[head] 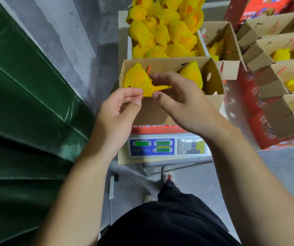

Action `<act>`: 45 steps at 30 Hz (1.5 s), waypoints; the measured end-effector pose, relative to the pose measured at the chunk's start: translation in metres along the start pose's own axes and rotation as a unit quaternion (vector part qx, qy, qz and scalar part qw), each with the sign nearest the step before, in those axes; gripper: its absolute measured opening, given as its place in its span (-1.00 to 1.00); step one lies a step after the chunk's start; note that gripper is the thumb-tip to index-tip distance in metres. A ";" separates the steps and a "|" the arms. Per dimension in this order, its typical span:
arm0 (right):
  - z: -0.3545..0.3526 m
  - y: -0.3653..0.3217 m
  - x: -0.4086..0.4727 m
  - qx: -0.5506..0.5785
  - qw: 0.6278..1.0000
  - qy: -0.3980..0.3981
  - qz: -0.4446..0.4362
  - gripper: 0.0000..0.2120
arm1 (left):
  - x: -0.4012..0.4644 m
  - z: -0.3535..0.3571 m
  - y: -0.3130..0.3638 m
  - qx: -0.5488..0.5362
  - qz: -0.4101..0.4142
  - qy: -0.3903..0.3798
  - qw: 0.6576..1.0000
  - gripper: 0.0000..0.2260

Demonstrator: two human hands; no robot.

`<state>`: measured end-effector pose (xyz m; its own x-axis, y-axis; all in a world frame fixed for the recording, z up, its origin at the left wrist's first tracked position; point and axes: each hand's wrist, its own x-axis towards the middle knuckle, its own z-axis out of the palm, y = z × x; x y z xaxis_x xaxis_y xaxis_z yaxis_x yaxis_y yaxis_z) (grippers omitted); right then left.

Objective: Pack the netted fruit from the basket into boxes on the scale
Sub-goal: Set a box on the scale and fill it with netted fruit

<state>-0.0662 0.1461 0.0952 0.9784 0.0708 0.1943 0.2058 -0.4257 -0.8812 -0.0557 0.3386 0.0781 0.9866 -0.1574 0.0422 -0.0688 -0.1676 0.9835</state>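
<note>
packing barely begun: two netted fruits sit in the open box [212,75] on the scale [167,148]; the left hand [117,110] makes a narrow grip, pinching the net tail of the near fruit [136,78], and the right hand [180,102] hangs loose-fingered just right of that grip, holding nothing; beyond the grip the basket [130,45] holds a heap too many to count; four boxes to the right show fruit.

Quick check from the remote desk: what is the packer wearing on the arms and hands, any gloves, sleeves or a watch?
Nothing is worn. The left hand and right hand are bare, with no gloves or rings showing. Both forearms are bare as far as the frame shows them, with no sleeve, watch or wristband in view.
</note>
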 end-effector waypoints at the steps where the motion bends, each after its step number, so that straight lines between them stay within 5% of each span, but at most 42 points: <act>1: -0.002 0.003 0.005 0.006 1.000 0.000 0.000 -0.63 | 0.005 0.002 0.000 -0.003 0.001 0.006 1.000 -0.80; 8: -0.032 0.027 0.062 0.011 0.999 0.041 -0.016 -0.75 | 0.061 0.020 0.010 0.040 0.013 0.029 0.999 -0.77; 13: -0.085 0.070 0.140 -0.103 0.991 0.080 0.034 -0.75 | 0.122 0.036 0.023 0.097 0.006 0.030 0.995 -0.84; 19: -0.126 0.147 0.265 -0.302 0.945 0.007 0.126 -0.42 | 0.233 0.067 0.033 0.120 0.025 -0.031 0.992 -0.84; 23: -0.137 0.184 0.323 -0.372 0.918 0.062 0.122 -0.19 | 0.292 0.085 0.010 0.165 -0.008 -0.060 0.984 -0.85; 29: -0.155 0.226 0.351 -0.377 0.910 -0.033 0.170 -0.15 | 0.320 0.105 -0.010 0.149 -0.051 -0.046 0.987 -0.87; 32: -0.153 0.238 0.345 -0.367 0.920 -0.008 0.141 -0.34 | 0.317 0.121 -0.010 0.111 -0.073 -0.014 0.991 -0.83; 40: -0.162 0.247 0.331 -0.223 0.966 0.061 0.120 -0.46 | 0.297 0.152 -0.008 0.091 -0.082 -0.020 0.992 -0.87; 45: -0.163 0.250 0.299 -0.086 0.982 0.134 0.101 -0.31 | 0.281 0.148 -0.004 0.077 -0.080 -0.025 0.993 -0.86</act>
<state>0.2747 -0.0865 0.0030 0.9539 -0.2598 0.1503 -0.0202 -0.5550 -0.8316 0.1997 0.1507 0.0604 0.9785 -0.1637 -0.1256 0.0633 -0.3412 0.9379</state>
